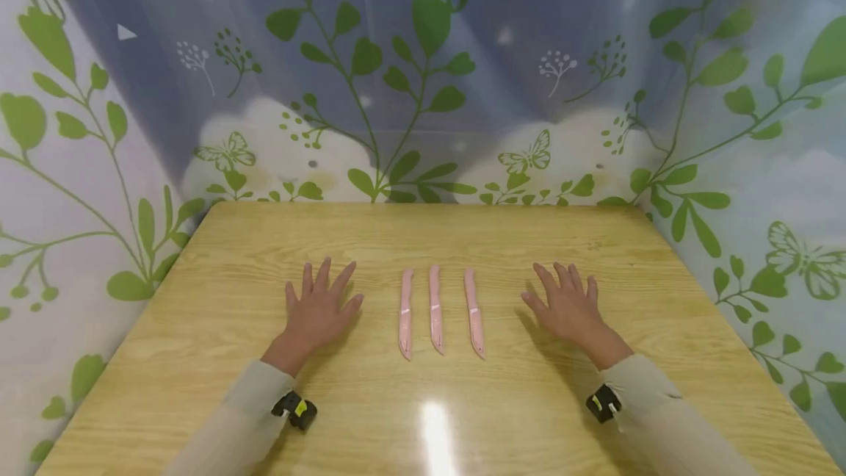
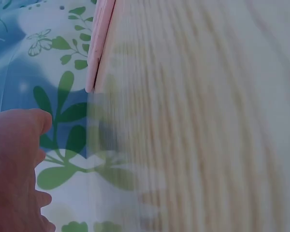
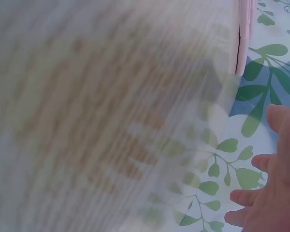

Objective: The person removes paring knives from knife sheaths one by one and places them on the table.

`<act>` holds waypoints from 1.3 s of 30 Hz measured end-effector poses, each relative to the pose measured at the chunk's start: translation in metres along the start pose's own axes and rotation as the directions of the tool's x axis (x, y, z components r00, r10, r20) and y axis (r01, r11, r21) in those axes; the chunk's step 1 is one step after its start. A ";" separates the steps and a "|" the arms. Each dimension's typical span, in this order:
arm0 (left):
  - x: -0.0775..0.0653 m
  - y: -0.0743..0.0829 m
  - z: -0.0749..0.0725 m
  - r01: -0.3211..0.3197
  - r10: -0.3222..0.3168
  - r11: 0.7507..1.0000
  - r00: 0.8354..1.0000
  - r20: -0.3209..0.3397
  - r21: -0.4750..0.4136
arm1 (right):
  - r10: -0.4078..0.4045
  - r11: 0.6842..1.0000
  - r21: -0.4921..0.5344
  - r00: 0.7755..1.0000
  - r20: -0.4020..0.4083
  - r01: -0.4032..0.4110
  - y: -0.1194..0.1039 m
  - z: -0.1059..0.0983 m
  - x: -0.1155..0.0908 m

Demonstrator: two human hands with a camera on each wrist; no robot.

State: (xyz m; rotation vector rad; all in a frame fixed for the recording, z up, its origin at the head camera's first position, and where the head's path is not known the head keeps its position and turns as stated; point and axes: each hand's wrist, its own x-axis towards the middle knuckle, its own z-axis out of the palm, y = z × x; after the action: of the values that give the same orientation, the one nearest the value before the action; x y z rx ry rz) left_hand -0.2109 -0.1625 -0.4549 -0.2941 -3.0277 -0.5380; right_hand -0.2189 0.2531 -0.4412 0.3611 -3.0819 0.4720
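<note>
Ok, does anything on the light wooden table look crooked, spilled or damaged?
Nothing looks spilled or damaged. The three slim pink knives lie unevenly spaced: the rightmost knife sits farther from the middle one than the left one does.

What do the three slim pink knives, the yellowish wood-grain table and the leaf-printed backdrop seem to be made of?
The slim pink knives look like plastic outside, judging by their even colour, though coated metal is possible. The yellowish wood-grain table seems glossy varnished wood or laminate: grain lines show and light reflects. The leaf-printed backdrop is perhaps cloth, given its soft folds.
</note>
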 end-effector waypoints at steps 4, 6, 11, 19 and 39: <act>0.001 0.000 -0.001 -0.025 0.025 0.999 1.000 -0.019 -0.024 | -0.007 1.000 0.003 1.000 -0.002 0.007 -0.003 -0.003 0.002; 0.002 0.000 -0.001 -0.046 0.045 0.998 0.998 -0.038 -0.038 | -0.008 1.000 -0.001 1.000 0.001 0.008 -0.005 -0.005 0.004; 0.004 0.002 0.000 -0.102 0.095 0.992 0.991 -0.096 -0.069 | -0.013 1.000 0.000 1.000 0.016 0.013 -0.013 -0.009 0.009; 0.009 0.013 0.005 -0.238 0.212 0.966 0.952 -0.220 -0.103 | -0.017 1.000 -0.007 0.999 0.050 0.018 -0.024 -0.004 0.015; 0.008 0.070 0.011 -0.187 0.170 0.962 0.980 -0.101 -0.201 | -0.071 0.997 -0.011 0.995 0.064 0.072 -0.049 0.003 0.022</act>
State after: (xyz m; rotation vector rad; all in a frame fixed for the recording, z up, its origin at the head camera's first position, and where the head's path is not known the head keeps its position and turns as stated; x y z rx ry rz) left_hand -0.2048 -0.0930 -0.4409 -0.5351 -2.8291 -0.8323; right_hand -0.2286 0.2020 -0.4290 0.4940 -3.1186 0.4469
